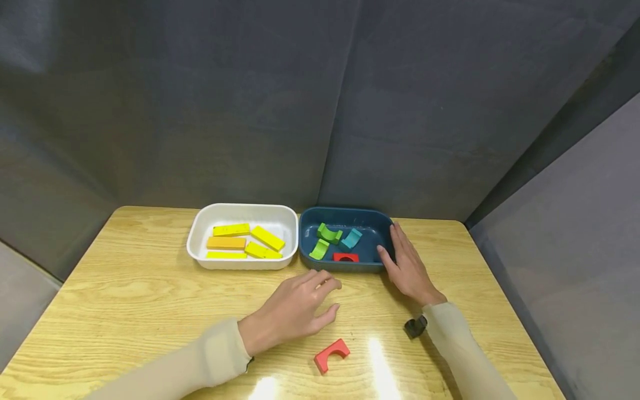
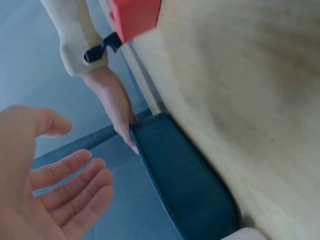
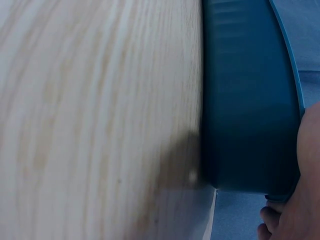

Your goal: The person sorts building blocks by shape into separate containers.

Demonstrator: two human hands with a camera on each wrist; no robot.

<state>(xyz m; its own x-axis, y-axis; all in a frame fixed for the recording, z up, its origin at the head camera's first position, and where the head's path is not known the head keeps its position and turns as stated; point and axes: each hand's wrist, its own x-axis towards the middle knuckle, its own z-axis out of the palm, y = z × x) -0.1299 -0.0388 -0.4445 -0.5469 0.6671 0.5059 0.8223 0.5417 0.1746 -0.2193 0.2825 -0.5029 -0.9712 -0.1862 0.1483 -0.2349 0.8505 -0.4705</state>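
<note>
My right hand point(image 1: 411, 273) holds the right end of a dark blue tray point(image 1: 345, 266), its thumb over the near rim and its fingers along the outer wall. The right wrist view shows the tray's side point(image 3: 250, 100) with the hand at its corner. Inside the tray lie two green arch blocks point(image 1: 320, 249), a teal one point(image 1: 351, 239) and a red one point(image 1: 345, 257). Holding nothing, my left hand point(image 1: 295, 305) hovers over the table in front of the trays, fingers loosely bent. Another red arch block point(image 1: 325, 355) lies on the table nearer to me.
A white tray point(image 1: 245, 265) with several yellow blocks point(image 1: 267, 238) and an orange-yellow block point(image 1: 226, 243) stands left of the blue one. Both trays sit at the back of the wooden table point(image 1: 125, 289), before a dark grey curtain point(image 1: 240, 111). A grey panel point(image 1: 575, 222) borders the right side.
</note>
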